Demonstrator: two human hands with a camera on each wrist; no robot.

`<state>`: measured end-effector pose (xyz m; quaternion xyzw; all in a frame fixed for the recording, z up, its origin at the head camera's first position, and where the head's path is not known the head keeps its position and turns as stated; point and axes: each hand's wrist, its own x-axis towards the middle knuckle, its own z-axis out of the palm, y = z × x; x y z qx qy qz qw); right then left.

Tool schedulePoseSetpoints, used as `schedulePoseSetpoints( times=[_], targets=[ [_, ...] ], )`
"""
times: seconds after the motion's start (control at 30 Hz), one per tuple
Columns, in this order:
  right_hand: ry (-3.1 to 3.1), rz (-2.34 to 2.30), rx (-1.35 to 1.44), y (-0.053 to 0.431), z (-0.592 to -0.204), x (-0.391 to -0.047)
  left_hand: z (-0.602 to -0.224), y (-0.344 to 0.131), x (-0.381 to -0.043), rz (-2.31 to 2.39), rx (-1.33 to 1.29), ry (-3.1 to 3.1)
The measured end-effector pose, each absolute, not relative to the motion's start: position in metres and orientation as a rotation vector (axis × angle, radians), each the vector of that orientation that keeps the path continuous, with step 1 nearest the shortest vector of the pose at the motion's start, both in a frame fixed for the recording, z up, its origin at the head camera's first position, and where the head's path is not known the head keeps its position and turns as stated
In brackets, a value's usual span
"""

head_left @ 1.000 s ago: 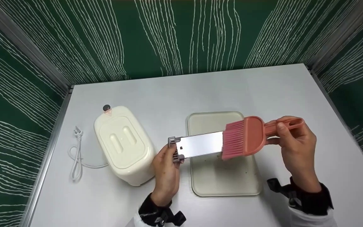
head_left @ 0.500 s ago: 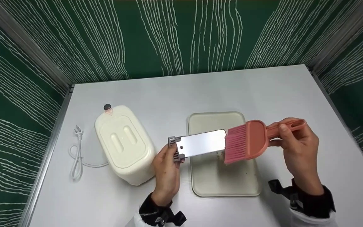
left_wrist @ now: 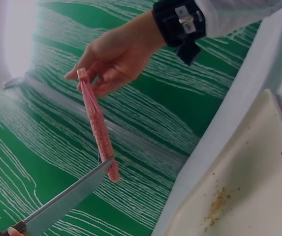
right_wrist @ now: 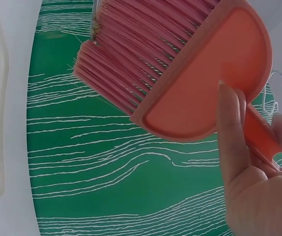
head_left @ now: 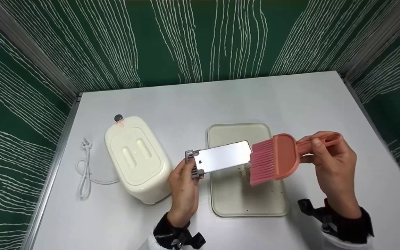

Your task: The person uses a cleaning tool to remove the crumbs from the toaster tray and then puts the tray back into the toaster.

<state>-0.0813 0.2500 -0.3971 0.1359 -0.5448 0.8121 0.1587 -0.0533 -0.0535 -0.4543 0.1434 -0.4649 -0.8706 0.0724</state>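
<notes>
My left hand (head_left: pixel 183 187) grips the grey slotted end of a flat, shiny metal tray (head_left: pixel 224 157), holding it up in the air. My right hand (head_left: pixel 335 170) holds a small pink brush (head_left: pixel 285 156) by its handle. The brush's bristles (left_wrist: pixel 101 132) touch the far end of the metal piece. Beneath both lies a cream tray (head_left: pixel 227 205) with brown crumbs (left_wrist: pixel 218 205) scattered on it. In the right wrist view, a bit of crumb-like residue sits where the bristles meet the metal edge.
A cream toaster-like appliance (head_left: pixel 137 156) with a lid stands to the left of my left hand. Its white cord (head_left: pixel 86 173) and plug lie coiled on the white table (head_left: pixel 172 107). Green walls (head_left: pixel 200 41) with white lines enclose the table.
My right hand and the brush have shifted right and slightly down, the bristles sliding toward the metal's far end. More crumbs show on the tray. My left hand stays nearly still.
</notes>
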Motion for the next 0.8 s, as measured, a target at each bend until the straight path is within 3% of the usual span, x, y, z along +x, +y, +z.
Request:
schedulePoseSetpoints(
  times=[0.8],
  targets=[
    [-1.221,2.445,0.548,0.226,-0.406,-0.078,-0.455,-0.053,-0.052,-2.609,0.458,-1.402]
  ],
)
